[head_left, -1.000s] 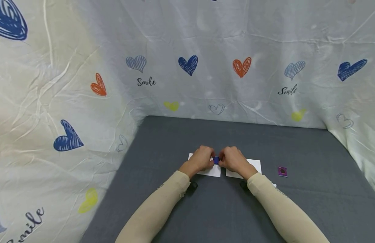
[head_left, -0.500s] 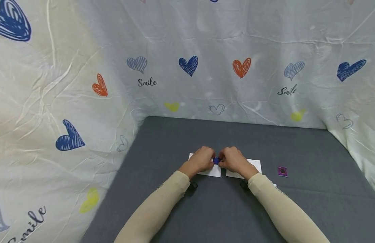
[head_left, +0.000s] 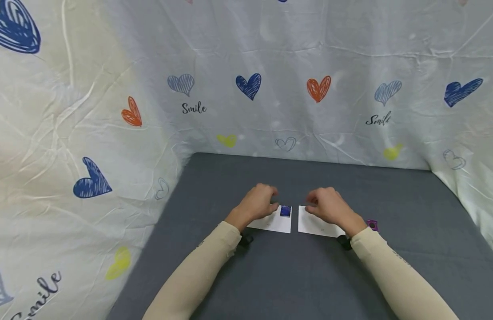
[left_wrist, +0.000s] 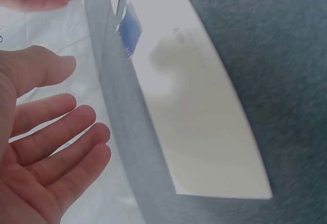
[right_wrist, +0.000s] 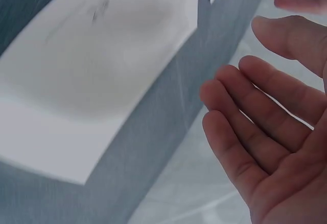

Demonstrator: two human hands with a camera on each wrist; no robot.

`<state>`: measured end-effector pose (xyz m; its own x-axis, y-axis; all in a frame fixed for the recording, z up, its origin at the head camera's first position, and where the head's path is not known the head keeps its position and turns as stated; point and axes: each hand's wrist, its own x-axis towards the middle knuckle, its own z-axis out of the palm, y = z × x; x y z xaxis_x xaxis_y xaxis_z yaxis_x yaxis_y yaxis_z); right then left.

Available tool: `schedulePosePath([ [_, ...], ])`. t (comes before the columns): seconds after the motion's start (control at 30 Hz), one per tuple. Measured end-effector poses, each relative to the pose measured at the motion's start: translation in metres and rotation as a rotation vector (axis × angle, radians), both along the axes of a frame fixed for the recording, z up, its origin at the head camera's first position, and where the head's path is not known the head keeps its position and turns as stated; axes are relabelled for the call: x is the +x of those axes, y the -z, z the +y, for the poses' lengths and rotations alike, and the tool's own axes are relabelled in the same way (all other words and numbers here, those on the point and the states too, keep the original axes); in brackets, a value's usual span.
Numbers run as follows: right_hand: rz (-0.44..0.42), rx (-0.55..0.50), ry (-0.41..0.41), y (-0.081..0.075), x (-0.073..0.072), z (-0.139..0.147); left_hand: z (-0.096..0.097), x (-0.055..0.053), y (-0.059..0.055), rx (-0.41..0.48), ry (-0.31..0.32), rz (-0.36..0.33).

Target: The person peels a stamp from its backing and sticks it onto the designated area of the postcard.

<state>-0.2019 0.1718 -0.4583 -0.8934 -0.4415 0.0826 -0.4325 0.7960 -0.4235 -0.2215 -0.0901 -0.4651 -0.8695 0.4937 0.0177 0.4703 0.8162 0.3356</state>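
Note:
A small blue square packet [head_left: 285, 211] lies at the upper right corner of the left white card [head_left: 272, 223]. Just left of the packet, my left hand [head_left: 256, 203] hovers over that card, fingers loosely bent and holding nothing. My right hand [head_left: 329, 206] is above the right white card [head_left: 316, 224], also with nothing in it. The left wrist view shows the blue packet [left_wrist: 131, 34] on the card [left_wrist: 189, 106], apart from the left fingers [left_wrist: 76, 170]. In the right wrist view the relaxed fingers [right_wrist: 255, 127] are beside the right card [right_wrist: 102, 70], which bears faint small print.
A purple square packet [head_left: 372, 225] lies on the grey tabletop [head_left: 410, 249] to the right, partly hidden by the right wrist. A narrow gap separates the two cards. Behind the table hangs a white cloth [head_left: 286, 111] printed with hearts.
Both hands have let go of the blue packet and drawn apart, the left hand leftward and the right hand rightward. The packet stays on the left card, now uncovered.

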Motion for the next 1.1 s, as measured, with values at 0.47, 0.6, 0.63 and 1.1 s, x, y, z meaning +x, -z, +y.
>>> schedulePosePath([
  [0.47,-0.034,0.039,0.073,-0.024,0.010,0.047,0.008,-0.002,-0.012,0.021,0.031,-0.045],
  [0.6,-0.044,0.056,0.083,-0.025,0.012,0.060,0.014,0.000,-0.011,0.003,0.045,-0.052],
  [0.63,-0.049,0.059,0.087,-0.025,0.013,0.063,0.015,0.000,-0.011,0.001,0.046,-0.054],
  [1.1,-0.034,0.090,0.127,-0.022,0.026,0.106,0.036,0.004,-0.007,-0.075,0.158,-0.030],
])
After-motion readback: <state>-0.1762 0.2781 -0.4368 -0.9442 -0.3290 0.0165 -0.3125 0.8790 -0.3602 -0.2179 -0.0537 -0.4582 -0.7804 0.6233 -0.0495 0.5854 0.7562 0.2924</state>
